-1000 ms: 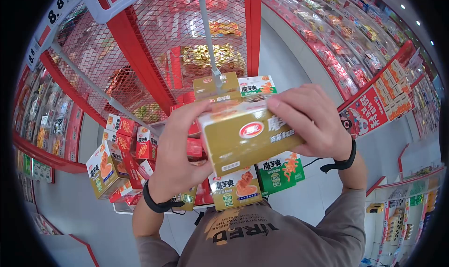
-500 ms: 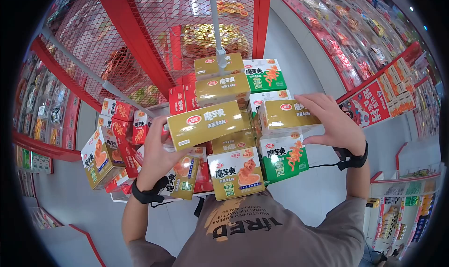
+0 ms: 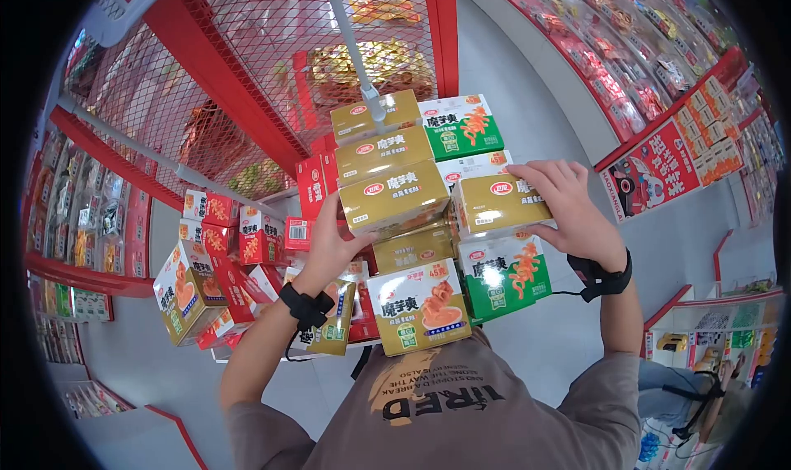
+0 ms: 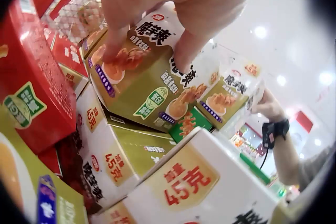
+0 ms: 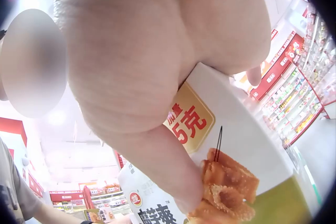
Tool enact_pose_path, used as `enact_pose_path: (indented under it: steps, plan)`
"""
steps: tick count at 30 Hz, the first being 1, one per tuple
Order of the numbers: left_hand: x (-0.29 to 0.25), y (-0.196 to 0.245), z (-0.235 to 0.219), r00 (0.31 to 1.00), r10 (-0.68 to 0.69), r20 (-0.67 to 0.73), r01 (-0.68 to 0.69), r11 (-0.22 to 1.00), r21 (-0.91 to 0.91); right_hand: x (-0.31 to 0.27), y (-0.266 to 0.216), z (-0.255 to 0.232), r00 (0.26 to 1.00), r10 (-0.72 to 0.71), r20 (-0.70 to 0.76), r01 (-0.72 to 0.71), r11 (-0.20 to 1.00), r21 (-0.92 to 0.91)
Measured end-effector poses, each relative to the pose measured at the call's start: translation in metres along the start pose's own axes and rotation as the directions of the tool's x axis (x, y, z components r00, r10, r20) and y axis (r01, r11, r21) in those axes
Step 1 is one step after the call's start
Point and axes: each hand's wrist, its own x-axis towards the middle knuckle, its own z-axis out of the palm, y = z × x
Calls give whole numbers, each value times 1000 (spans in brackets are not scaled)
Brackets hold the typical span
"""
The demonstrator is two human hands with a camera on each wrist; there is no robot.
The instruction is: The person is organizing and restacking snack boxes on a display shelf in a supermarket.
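The left hand (image 3: 328,241) grips one gold box (image 3: 394,196) and the right hand (image 3: 568,206) grips another gold box (image 3: 497,204), both being set onto the box stack (image 3: 420,305) beside the grey pole (image 3: 356,58); next probably needs careful aligning.

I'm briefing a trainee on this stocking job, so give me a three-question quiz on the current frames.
1. True or false: each hand grips a gold box.
2. The box directly under the right hand's gold box is: A red, B green, C blue?
3. Which hand grips the gold box nearer the red boxes?

Key:
1. True: the left hand and the right hand each hold one on the stack.
2. B, the green box.
3. The left hand.
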Motion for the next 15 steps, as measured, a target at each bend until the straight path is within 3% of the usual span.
enact_pose_path:
  steps: [2,4,7,10,12,14,15]
  plan:
    - [-4,9,-2,998,53,-33,-44,969,245,0,2,2,1000,-3,-8,3,1000,29]
    - [-7,25,-7,992,101,-77,-48,861,506,0,-1,0,1000,-3,-15,3,999,53]
    - [-4,3,-3,990,-91,107,49,937,346,1,0,2,998,-31,-55,33,998,48]
    - [0,-4,12,995,-93,30,79,946,315,3,-1,-1,998,-28,-52,31,997,71]
    - [1,24,5,976,-212,49,179,911,372,2,-4,-2,998,-19,-64,24,997,73]
    - [-9,18,1,975,-195,106,120,864,490,5,-2,-1,997,-24,-74,29,996,80]
    - [-15,17,-2,948,-251,198,128,866,484,5,0,1,996,-28,-86,35,996,83]
